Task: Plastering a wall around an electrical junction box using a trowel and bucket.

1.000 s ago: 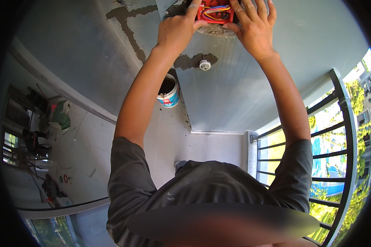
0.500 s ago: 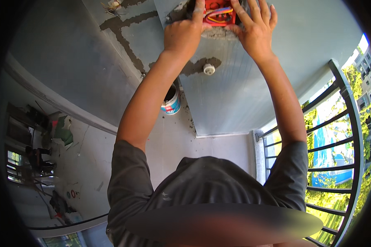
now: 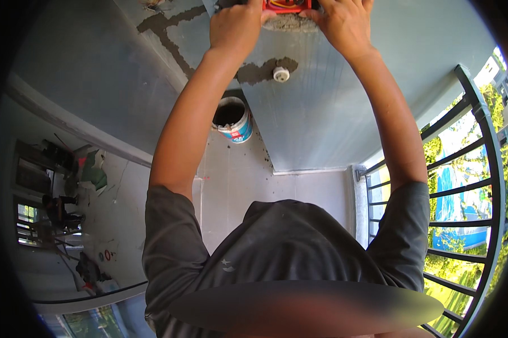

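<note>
At the top edge, a red electrical back box [image 3: 288, 9] with coloured wires inside sits in a rough opening in the grey wall [image 3: 321, 107]. Its upper part is cut off by the frame. My left hand [image 3: 235, 27] grips its left side, the thumb at the lower corner and the other fingers mostly out of frame. On the opposite side my right hand [image 3: 347, 25] presses its thumb at the lower right corner, with fingers along that side. Rough mortar shows beneath the box. Lower on the wall, a white round pipe fitting [image 3: 281, 74] sticks out beside a dark mortar patch [image 3: 259, 73].
A bucket [image 3: 241, 130] with dark contents stands on the floor below the wall, near my left forearm. Dark railings [image 3: 462, 224] run along the right. At far left, a person [image 3: 59, 211] sits in a room with scattered items. A mortar-filled channel [image 3: 172, 48] crosses the wall.
The view has shifted, so the box and both hands sit higher in the picture and more of the bucket shows. Both hands stay at the box.
</note>
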A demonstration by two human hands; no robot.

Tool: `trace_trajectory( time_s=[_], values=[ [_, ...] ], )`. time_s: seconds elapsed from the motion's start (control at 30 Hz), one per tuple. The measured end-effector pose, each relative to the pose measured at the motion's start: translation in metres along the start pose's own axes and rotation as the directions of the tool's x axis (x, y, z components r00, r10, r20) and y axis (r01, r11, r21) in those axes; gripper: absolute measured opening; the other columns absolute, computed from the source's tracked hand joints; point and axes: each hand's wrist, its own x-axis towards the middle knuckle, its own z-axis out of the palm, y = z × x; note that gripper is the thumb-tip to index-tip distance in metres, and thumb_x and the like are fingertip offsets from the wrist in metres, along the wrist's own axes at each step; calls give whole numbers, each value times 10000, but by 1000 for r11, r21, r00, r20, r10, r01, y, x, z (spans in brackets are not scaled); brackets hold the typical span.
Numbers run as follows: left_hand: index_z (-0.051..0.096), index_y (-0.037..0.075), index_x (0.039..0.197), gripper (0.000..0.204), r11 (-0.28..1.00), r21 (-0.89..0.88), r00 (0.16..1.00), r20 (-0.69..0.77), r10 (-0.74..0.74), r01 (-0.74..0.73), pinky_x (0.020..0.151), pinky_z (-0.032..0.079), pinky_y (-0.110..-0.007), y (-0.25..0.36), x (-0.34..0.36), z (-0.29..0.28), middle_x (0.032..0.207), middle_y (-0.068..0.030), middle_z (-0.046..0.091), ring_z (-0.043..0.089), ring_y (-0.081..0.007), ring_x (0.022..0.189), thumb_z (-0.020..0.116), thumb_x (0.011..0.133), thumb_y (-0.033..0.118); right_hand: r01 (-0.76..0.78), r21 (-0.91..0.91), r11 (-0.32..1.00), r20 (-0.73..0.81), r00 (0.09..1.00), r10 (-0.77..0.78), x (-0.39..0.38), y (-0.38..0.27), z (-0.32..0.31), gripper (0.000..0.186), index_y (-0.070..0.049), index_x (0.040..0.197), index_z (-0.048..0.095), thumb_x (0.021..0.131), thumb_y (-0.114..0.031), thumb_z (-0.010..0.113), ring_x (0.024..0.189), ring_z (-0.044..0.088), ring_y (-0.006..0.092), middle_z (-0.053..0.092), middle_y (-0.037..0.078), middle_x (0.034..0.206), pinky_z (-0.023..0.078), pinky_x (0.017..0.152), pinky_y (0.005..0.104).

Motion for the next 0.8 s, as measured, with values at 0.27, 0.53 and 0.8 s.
trace_trajectory(
  time_s=[0.27,0.53,0.8],
  values=[
    [236,148,1519,873,999,-32,999,-35,6,-7,559,538,-437,-2,-8,5,824,-198,695,674,-364,641,729,824,341,15,12,1000,50,999,-16,-2,2,-4,764,-146,1318,566,603,-228,824,1433,271,309,335,117,1533,192,1140,536],
    [177,155,1534,893,1000,13,998,-55,27,-26,549,532,-444,0,-10,4,869,-219,694,670,-383,642,705,844,358,40,17,999,56,998,-41,-3,0,-6,717,-120,1309,568,642,-241,802,1429,282,300,346,110,1527,200,1142,544],
    [125,146,1540,887,991,88,982,151,-113,100,525,509,-476,10,-3,-5,744,-208,676,649,-388,589,659,876,390,59,38,998,89,994,-62,0,8,-11,727,-142,1334,548,663,-267,798,1434,270,300,337,111,1531,195,1147,544]
  ],
)
